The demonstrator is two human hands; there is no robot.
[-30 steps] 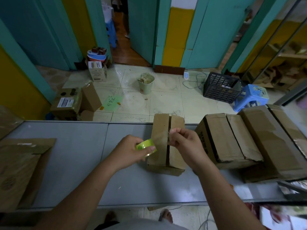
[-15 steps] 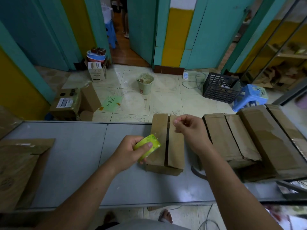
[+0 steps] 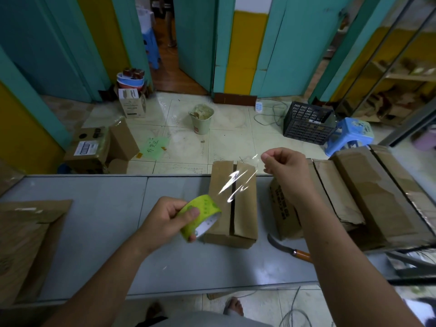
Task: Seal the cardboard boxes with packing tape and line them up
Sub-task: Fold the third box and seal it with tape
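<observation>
A small cardboard box (image 3: 221,208) stands on the grey table (image 3: 99,232), its two top flaps meeting at a dark open seam. My left hand (image 3: 165,220) grips a green roll of clear packing tape (image 3: 200,214) at the box's near left corner. My right hand (image 3: 285,171) pinches the tape's free end above the box's far right corner. A shiny strip of clear tape (image 3: 236,185) stretches between roll and fingers, in the air over the box top. Two larger boxes, one (image 3: 330,197) beside the other (image 3: 382,190), sit side by side to the right.
A knife with a wooden handle (image 3: 299,253) lies on the table under my right forearm. Flat cardboard (image 3: 26,237) covers the table's left end. On the floor beyond stand a bucket (image 3: 201,119), a black crate (image 3: 306,122), a blue stool (image 3: 349,135) and boxes (image 3: 89,149).
My right hand has pulled the tape end up and away to the far right, drawing out a longer strip. My left hand has tilted the roll and drawn it slightly toward me.
</observation>
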